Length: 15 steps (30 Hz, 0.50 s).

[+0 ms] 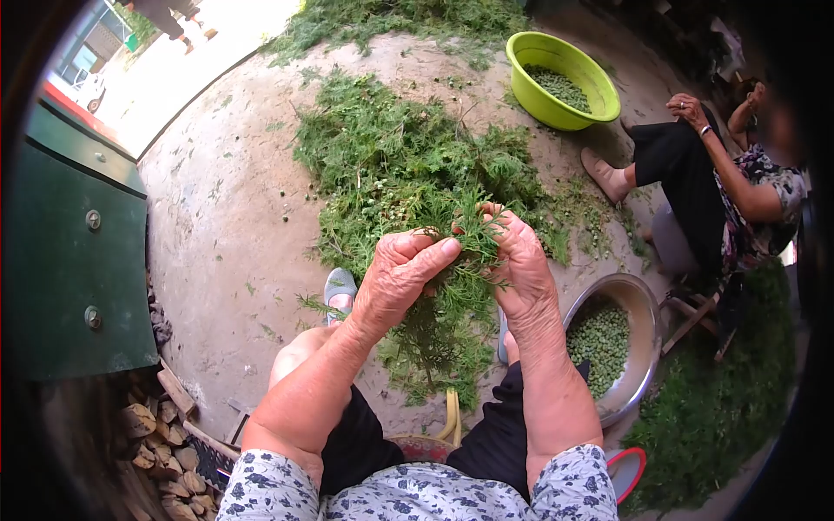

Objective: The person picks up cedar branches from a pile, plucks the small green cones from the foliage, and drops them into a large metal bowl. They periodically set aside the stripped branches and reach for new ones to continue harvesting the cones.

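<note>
In front of my body, both hands are at a leafy green evergreen sprig [476, 241]. My left hand [401, 271] pinches it between thumb and curled fingers. My right hand [521, 265] has its fingers closed on the other side of the same sprig, the fingertips partly covered by leaves. Below and beyond them, a heap of cut evergreen branches [373, 161] spreads over the ground between my feet. Beside my right forearm stands a steel basin [641, 365] holding many small green cones [598, 346].
A lime-green tub [546, 106] with more green cones stands at the far right. Near it sits another person [686, 174], hands raised. A green metal panel [78, 252] is on the left, above split firewood [174, 464]. A red-rimmed container [632, 476] stands by my right elbow.
</note>
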Each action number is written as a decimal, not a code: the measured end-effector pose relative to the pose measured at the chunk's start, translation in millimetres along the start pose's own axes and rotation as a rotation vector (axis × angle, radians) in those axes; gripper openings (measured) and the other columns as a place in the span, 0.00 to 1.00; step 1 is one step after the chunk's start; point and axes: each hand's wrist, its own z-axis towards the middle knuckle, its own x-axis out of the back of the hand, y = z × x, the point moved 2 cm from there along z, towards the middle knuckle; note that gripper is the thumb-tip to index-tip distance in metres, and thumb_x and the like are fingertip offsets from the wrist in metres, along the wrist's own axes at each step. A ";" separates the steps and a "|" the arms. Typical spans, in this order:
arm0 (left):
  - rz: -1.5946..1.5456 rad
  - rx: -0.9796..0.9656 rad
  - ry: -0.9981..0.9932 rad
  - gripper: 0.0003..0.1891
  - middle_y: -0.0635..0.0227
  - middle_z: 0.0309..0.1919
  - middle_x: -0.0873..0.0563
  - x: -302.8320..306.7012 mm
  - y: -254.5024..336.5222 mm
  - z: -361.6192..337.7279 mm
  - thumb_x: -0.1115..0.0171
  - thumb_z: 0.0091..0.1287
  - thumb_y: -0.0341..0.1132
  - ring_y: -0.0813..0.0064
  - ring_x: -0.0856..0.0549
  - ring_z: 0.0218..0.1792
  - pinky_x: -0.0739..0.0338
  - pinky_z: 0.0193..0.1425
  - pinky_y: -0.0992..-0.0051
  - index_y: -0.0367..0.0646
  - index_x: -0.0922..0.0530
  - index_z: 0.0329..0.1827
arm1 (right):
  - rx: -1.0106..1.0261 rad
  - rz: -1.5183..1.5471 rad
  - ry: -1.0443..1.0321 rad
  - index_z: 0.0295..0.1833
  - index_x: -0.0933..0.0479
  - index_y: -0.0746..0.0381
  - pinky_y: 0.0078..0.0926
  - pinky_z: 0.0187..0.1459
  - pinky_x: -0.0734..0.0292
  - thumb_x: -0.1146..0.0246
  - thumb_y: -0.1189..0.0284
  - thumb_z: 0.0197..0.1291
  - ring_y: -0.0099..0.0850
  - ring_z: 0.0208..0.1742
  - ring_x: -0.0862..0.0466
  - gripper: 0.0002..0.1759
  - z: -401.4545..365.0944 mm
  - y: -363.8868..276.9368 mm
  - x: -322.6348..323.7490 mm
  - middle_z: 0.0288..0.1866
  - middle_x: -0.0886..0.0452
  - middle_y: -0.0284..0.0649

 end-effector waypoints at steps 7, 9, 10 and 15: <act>-0.164 0.009 0.056 0.12 0.80 0.18 0.26 -3.3 -3.6 4.2 0.37 0.61 0.36 0.90 0.31 0.19 0.38 0.21 0.84 0.41 0.24 0.21 | -0.060 0.006 -0.120 0.45 0.25 0.65 0.16 0.39 0.24 0.39 0.73 0.59 0.21 0.36 0.20 0.10 -3.3 -0.8 0.8 0.38 0.19 0.35; -0.209 0.020 0.080 0.13 0.79 0.17 0.25 -1.8 -3.3 5.0 0.36 0.61 0.39 0.90 0.30 0.19 0.38 0.20 0.84 0.39 0.22 0.24 | -0.063 -0.120 -0.081 0.44 0.23 0.65 0.15 0.38 0.26 0.37 0.74 0.57 0.19 0.35 0.21 0.10 -3.4 0.8 3.2 0.37 0.19 0.34; -0.208 0.020 0.079 0.13 0.79 0.17 0.25 -0.7 -5.6 5.3 0.36 0.61 0.39 0.90 0.30 0.19 0.38 0.20 0.84 0.39 0.22 0.24 | -0.062 -0.119 -0.080 0.44 0.23 0.65 0.15 0.38 0.26 0.37 0.74 0.57 0.19 0.35 0.21 0.10 -3.2 0.7 1.9 0.37 0.19 0.34; 0.194 -0.136 0.086 0.11 0.79 0.17 0.25 2.8 -10.0 7.9 0.36 0.61 0.37 0.90 0.31 0.18 0.39 0.20 0.83 0.39 0.21 0.25 | 0.061 -0.409 -0.008 0.41 0.24 0.64 0.12 0.27 0.32 0.36 0.76 0.56 0.15 0.29 0.26 0.07 -6.3 -1.9 -3.2 0.30 0.22 0.28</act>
